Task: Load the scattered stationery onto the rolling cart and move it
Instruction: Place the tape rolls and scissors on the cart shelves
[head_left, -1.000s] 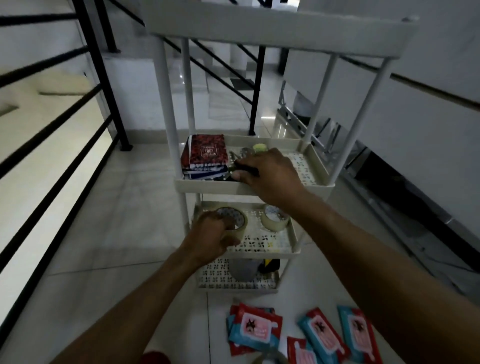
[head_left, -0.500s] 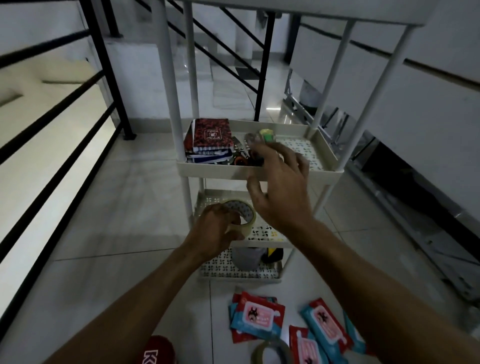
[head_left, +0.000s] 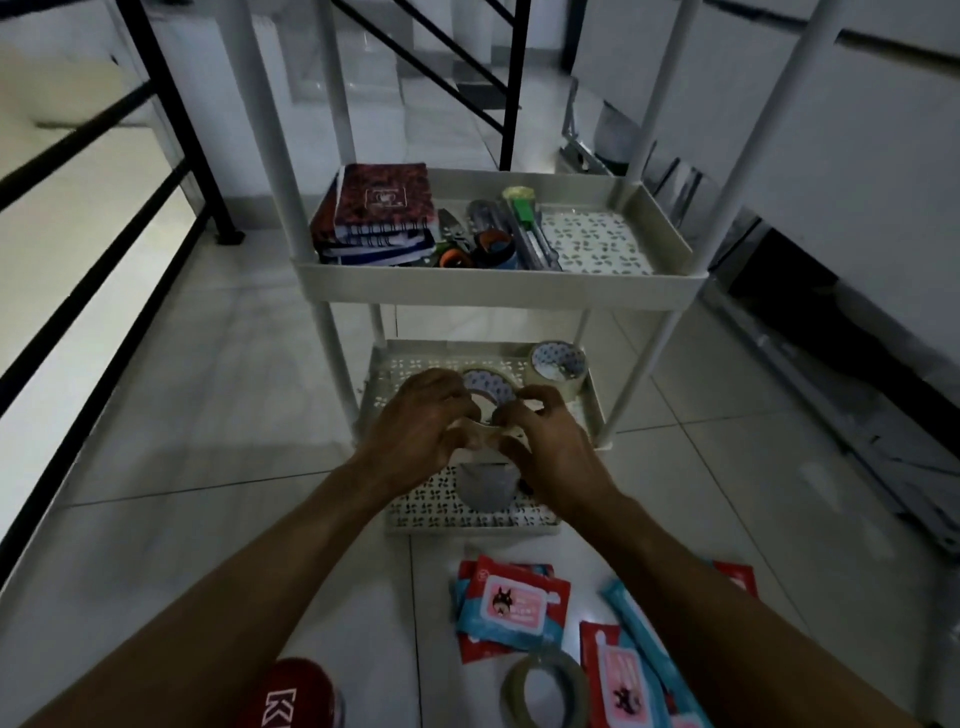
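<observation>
A white rolling cart with several tiers stands on the tiled floor. Its upper tray carries a stack of spiral notebooks, scissors and pens. Over the middle tray, my left hand and my right hand both grip one tape roll, fingers curled round its rim. A second tape roll lies at the tray's back right. On the floor in front lie several red-and-blue packets and another tape roll.
Black stair railings run along the left and behind the cart. A white wall borders the right. A grey cup stands on the cart's bottom tray. A red cap shows at the lower edge.
My right hand left the upper tray and came down to join my left hand on the tape roll. The view tilted downward, showing more floor items.
</observation>
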